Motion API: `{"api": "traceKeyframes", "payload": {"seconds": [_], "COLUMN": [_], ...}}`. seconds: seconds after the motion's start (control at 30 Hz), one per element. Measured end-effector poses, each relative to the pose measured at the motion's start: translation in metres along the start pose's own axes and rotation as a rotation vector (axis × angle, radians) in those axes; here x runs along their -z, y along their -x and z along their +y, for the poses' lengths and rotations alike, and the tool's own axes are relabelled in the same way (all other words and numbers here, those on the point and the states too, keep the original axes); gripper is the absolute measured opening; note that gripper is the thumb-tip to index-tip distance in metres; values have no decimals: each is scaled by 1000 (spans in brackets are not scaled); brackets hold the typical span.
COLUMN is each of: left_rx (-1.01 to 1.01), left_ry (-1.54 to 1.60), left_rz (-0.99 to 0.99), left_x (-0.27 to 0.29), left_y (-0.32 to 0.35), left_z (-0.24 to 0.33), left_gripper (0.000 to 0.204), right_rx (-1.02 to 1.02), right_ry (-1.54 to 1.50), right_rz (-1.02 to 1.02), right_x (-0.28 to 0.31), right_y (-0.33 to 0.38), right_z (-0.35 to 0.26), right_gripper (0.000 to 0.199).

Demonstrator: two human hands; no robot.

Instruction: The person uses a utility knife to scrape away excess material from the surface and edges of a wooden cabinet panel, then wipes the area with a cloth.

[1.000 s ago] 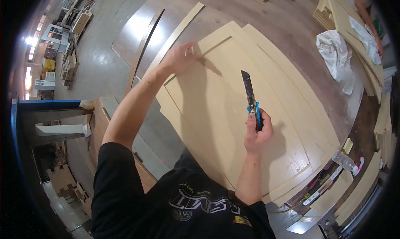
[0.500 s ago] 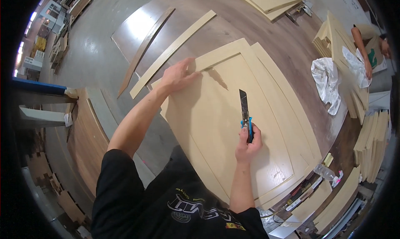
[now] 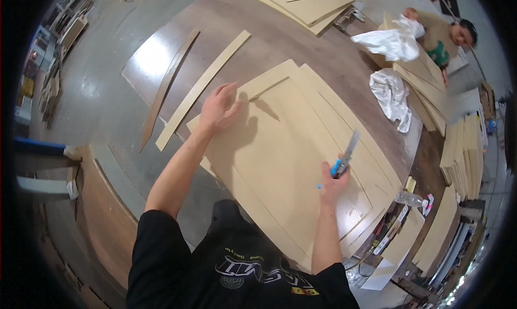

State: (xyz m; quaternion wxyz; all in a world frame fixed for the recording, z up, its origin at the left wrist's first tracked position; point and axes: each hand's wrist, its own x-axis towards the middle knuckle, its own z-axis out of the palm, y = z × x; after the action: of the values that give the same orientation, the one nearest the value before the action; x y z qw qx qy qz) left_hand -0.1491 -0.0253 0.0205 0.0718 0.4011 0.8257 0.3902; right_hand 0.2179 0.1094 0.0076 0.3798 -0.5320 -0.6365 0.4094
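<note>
Head view: we see our left hand [image 3: 217, 109] spread flat, fingers open, pressing the top-left corner of the panel [image 3: 285, 147], gripping nothing. Right hand [image 3: 334, 182] is clenched round a knife [image 3: 344, 155] w/ blue handle, blade angled up over the panel's right half. Panel lies flat on the table [image 3: 237, 18], atop another board. Two strips [image 3: 202, 88] lie just left of it, a white rag [image 3: 390, 93] to the right. Another person [image 3: 441, 37] is at the far edge.

You wear a black T-shirt with short sleeves, and your forearms are bare. On the chest there is a printed design in white, with a small yellow and red mark beside it. Your hands are bare, without gloves.
</note>
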Motion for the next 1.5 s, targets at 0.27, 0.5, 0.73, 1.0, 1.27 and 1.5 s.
{"api": "traceKeyframes", "payload": {"seconds": [0.27, 0.5, 0.73, 1.0, 1.27, 1.5], "left_rx": [-8, 902, 1006, 753, 619, 272], "left_ry": [-36, 1371, 1270, 1174, 541, 36], "left_rz": [173, -889, -488, -153, -136, -293], "left_x": [9, -43, -57, -54, -22, -12], "left_y": [194, 342, 347, 347, 142, 31], "left_z": [17, 62, 110, 146, 145, 109], "left_gripper": [69, 41, 36, 41, 47, 67], "right_rx": [216, 154, 28, 85, -19, -226], "right_ry": [739, 756, 369, 212, -117, -392], "right_rz": [87, -133, -256, -269, 95, 46], "right_x": [153, 161, 179, 233, 221, 126], "right_y": [-58, -72, -70, -45, 33, 226], "right_z": [75, 57, 61, 15, 16, 26], "right_gripper": [47, 51, 24, 25, 33, 14]}}
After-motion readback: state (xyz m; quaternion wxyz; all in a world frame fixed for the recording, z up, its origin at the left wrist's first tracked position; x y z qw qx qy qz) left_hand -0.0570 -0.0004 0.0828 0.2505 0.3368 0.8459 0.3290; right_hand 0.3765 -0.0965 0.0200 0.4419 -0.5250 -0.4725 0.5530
